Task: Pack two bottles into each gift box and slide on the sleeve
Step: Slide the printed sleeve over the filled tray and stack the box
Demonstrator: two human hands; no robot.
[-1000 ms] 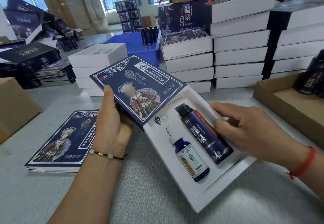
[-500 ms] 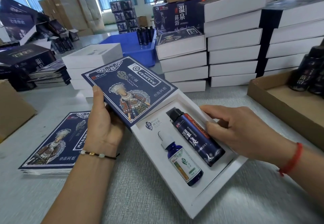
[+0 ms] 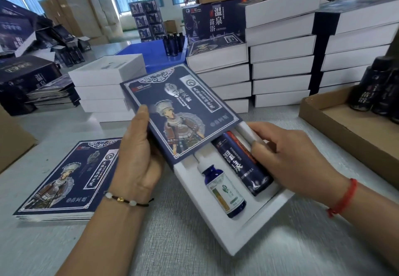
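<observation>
White rigid card gift box (image 3: 235, 235), landmark for all else: lying open-topped on the grey table (image 3: 151, 243), far end already under the sleeve. Probably light yet stiff, with crushable corners; best gripped along the long side walls, not the thin rim.

Over the box's far half, tilted: dark blue printed card sleeve (image 3: 181, 113) with a costumed figure. Likely a thin, smooth shell that buckles if squeezed flat; better held by its long edges and kept square to the box, so as not to jam.

At the sleeve's left edge: left hand (image 3: 138, 157), fingers curled under and thumb laid along the side, clasping the sleeve.

At the box's right wall: right hand (image 3: 289, 159), fingers curled over the wall and against the tall bottle, steadying the box.

Inside the box, right slot: tall dark blue cylindrical bottle (image 3: 244, 163), top already hidden beneath the sleeve. Glossy, so probably slippery.

Inside the box, left slot: smaller blue glass-looking dropper bottle (image 3: 224, 191) with a white label, its white dropper top next to the sleeve's mouth. Seemingly fragile; both seated low enough to clear.

Left of the box: flat stack of spare blue sleeves (image 3: 64, 180).
</observation>
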